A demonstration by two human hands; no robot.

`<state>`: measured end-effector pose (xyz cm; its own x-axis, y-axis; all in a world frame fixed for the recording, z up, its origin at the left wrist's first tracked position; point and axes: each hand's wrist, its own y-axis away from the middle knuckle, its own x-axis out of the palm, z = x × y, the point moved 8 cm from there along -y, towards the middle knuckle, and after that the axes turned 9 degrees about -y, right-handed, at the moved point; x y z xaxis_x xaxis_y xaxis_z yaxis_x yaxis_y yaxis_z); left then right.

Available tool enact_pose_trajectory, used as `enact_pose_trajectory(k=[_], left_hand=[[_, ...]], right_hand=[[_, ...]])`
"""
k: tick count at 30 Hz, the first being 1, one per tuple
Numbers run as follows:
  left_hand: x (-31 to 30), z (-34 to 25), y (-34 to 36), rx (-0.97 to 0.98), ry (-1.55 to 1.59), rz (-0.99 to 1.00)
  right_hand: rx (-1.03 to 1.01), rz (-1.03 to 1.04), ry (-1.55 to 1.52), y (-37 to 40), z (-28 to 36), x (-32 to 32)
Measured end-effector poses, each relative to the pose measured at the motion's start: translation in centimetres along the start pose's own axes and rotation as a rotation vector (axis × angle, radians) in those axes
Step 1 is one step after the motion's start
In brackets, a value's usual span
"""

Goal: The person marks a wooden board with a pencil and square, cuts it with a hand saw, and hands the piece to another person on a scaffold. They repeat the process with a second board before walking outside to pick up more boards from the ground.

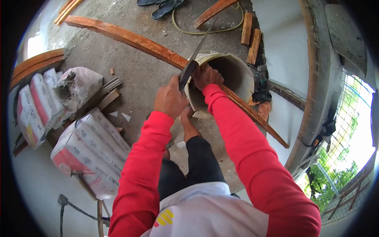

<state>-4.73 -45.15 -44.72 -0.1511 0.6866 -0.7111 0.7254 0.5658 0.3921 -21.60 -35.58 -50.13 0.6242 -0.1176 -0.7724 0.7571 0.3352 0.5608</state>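
Observation:
A handsaw (201, 45) lies across a long reddish wooden beam (130, 40), its thin tip pointing away from me. My left hand (170, 96) is closed at the saw's near, wide end; the fingers hide most of the handle. Just right of the blade, my right hand (207, 75) grips the beam over the rim of a large pale bucket (244, 73). The bucket lies tilted, its mouth facing right. Past my right hand the beam slants down across the opening. One bare foot (186, 113) rests against the bucket's near side.
Several printed bags (94, 146) are stacked at left, with an open sack (83, 85) behind them. Wood offcuts (246, 28), a hose (179, 29) and dark slippers (166, 8) lie on the concrete floor. A white wall and wire mesh stand at right.

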Motion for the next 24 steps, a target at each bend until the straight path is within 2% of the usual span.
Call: enact_pose_trajectory(k=[1,2,3,5,6,8,9,10,11,12,14,16,17,18,19,20,23,24], left_hand=[[-1.3,-0.5,0.8,0.007,-0.019,-0.001],[-4.3,-0.2,5.0,-0.100,-0.050,0.080],[-7.0,0.5,10.1,-0.107,-0.051,0.054],[-11.6,0.9,19.0,-0.211,-0.034,0.172],[-12.3,0.9,19.9,-0.202,-0.054,0.158],[-12.5,1.2,20.3,-0.184,-0.085,0.117],[-10.1,2.0,16.6,-0.160,-0.059,0.090],[-6.3,2.6,11.6,-0.217,0.023,0.140],[-2.5,2.8,6.3,-0.185,-0.028,0.155],[-0.2,1.4,0.9,-0.105,0.039,0.063],[-0.5,-2.5,-2.8,-0.027,-0.061,-0.027],[-2.8,-0.8,2.1,-0.085,0.010,0.093],[-4.9,0.4,7.1,-0.100,-0.066,0.083],[-8.6,0.0,12.0,-0.128,0.023,0.051],[-10.4,1.2,17.0,-0.197,0.011,0.164],[-12.4,1.4,20.8,-0.235,-0.032,0.170],[-11.8,2.7,20.1,-0.211,-0.027,0.158],[-8.8,3.3,15.6,-0.176,-0.018,0.126]], right_hand=[[-0.027,-0.007,-0.003,-0.3,0.1,0.2],[-0.056,-0.044,-0.018,-1.8,1.2,-0.5],[-0.056,-0.062,-0.034,-1.9,1.3,-0.5],[-0.005,-0.024,-0.036,-0.3,-0.2,0.0],[0.005,0.001,-0.032,-0.4,-0.1,-0.1],[0.008,0.022,-0.041,-0.8,0.3,-0.3],[0.012,0.015,-0.025,-0.7,0.1,0.0],[0.011,0.004,-0.006,-0.8,-0.2,0.2],[0.009,-0.012,0.009,-1.0,-0.2,0.3],[0.031,0.013,-0.010,-1.1,-0.2,0.3],[0.068,0.073,-0.051,-0.8,0.4,-0.6],[0.044,0.038,-0.002,-0.7,-0.2,0.1],[0.032,0.010,0.005,-1.6,-0.1,0.2],[-0.040,-0.045,-0.031,-1.5,0.2,-0.1],[-0.005,-0.001,-0.024,-0.8,-0.3,0.5],[0.017,0.027,-0.009,-0.9,-0.4,0.3],[0.026,0.035,0.000,-0.8,0.2,0.1],[0.017,0.024,0.008,-0.8,0.1,0.5]])
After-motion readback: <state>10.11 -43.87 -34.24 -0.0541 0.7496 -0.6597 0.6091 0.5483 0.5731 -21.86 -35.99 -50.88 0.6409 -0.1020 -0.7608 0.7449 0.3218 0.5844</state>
